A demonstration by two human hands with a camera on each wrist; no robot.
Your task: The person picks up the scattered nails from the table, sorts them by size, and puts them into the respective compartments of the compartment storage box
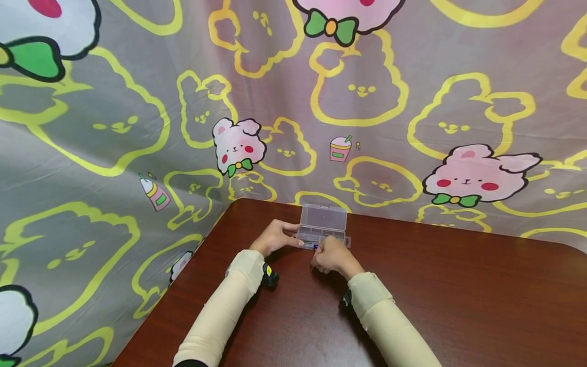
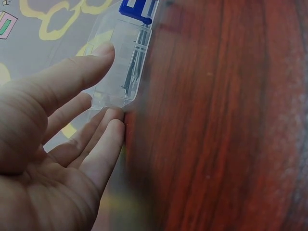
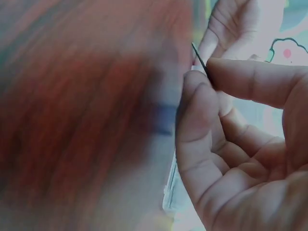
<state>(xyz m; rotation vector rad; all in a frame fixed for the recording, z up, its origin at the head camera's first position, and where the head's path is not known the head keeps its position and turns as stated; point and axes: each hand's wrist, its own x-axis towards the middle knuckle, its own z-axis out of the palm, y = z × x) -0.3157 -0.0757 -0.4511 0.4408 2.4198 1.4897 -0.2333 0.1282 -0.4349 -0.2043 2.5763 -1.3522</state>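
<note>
A clear plastic compartment box (image 1: 348, 242) stands on the table with its lid (image 1: 323, 218) raised. Thin dark metal pins (image 2: 134, 70) lie in its front compartment, and a blue piece (image 2: 137, 9) shows at its front edge. My left hand (image 1: 275, 237) is at the box's left end, fingers fairly straight and touching near the corner, the thumb reaching across. In front of the box, my right hand (image 1: 332, 255) pinches a thin dark metal pin (image 3: 199, 57) between thumb and index finger. Part of the pin is hidden by the fingertips.
The brown wooden table (image 1: 458, 285) extends right and toward me. Behind and to the left hangs a grey curtain (image 1: 284, 92) with cartoon animals, close to the table's edge. Each wrist carries a small black camera (image 1: 270, 277) on a pale sleeve.
</note>
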